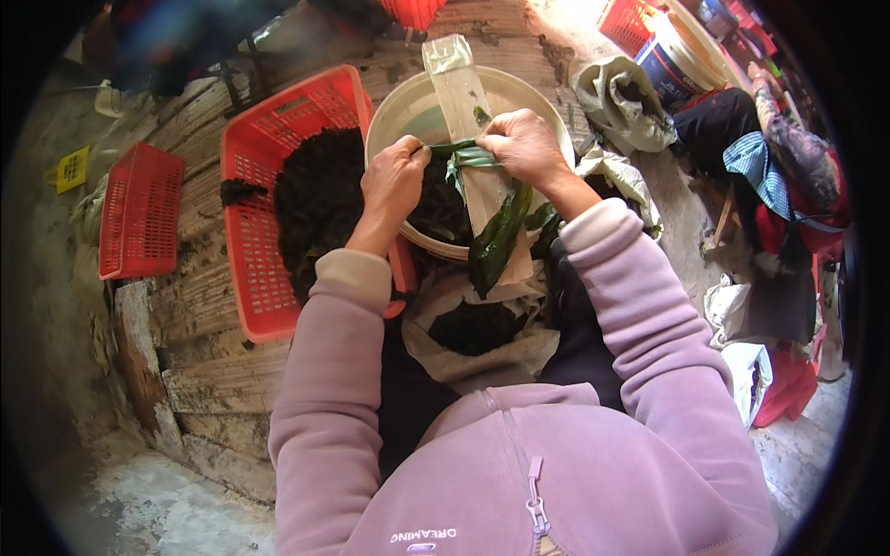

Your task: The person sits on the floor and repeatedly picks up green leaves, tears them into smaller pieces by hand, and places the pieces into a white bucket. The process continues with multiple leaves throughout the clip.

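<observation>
Between my two hands a dark green strip of kelp-like seaweed is drawn taut. My left hand pinches one end, and my right hand grips the other. Below my right hand hangs a broad wet green frond; whether it joins the strip is hidden. Both hands are above a wooden board laid across a round cream tub. Pale green banding wraps the board close to my right fingers. Dark seaweed lies in the tub.
A red plastic basket with dark seaweed stands left of the tub, another red basket farther left. An open sack sits between my legs. Sacks and a bucket stand right, near another seated person.
</observation>
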{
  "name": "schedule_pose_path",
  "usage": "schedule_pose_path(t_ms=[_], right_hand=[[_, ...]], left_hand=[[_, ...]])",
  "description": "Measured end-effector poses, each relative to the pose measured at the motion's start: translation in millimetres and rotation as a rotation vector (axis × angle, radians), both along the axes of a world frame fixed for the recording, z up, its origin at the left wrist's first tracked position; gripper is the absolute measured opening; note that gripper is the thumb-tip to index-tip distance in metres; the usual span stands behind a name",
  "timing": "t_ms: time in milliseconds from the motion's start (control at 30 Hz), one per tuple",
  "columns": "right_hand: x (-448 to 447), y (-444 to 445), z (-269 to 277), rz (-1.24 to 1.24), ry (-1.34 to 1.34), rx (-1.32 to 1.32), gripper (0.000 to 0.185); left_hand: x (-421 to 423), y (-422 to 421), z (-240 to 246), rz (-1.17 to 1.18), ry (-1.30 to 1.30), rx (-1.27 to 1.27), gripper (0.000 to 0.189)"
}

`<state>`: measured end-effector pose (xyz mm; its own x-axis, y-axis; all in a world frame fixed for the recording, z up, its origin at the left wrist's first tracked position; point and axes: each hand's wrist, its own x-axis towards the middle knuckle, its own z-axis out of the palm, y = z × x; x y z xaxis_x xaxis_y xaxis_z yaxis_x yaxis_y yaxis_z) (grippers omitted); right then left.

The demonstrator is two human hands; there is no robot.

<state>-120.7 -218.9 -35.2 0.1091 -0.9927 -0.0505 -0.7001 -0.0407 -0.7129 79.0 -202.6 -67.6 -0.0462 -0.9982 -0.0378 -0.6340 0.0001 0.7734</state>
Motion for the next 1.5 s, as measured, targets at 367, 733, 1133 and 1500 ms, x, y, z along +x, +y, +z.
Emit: schedule_pose_path(t_ms=[367, 733, 1133, 1500], right_hand=[[-6.4, 20.0, 28.7, 0.017, -0.526, -0.024, 0.021], [-7.7, 108.3, 78.7, 0.051, -1.022, -0.044, 0.019], [-9.0, 147.0, 33.0, -0.322, -1.399, 0.266, 0.018], [12.1, 144.3, 29.1, 0.230, -0.899, 0.116, 0.012]], left_hand=[[-4.1, 14.1, 6.8, 0.224, 0.162, -0.308, 0.034], [-64.7, 138.7, 64.5, -0.155, 1.237, 0.483, 0.051], [-40.7, 133.0, 47.4, 0.040, 1.448, 0.188, 0.024], [-21.7, 140.0, 76.3, -0.256, 0.675, 0.361, 0.014]])
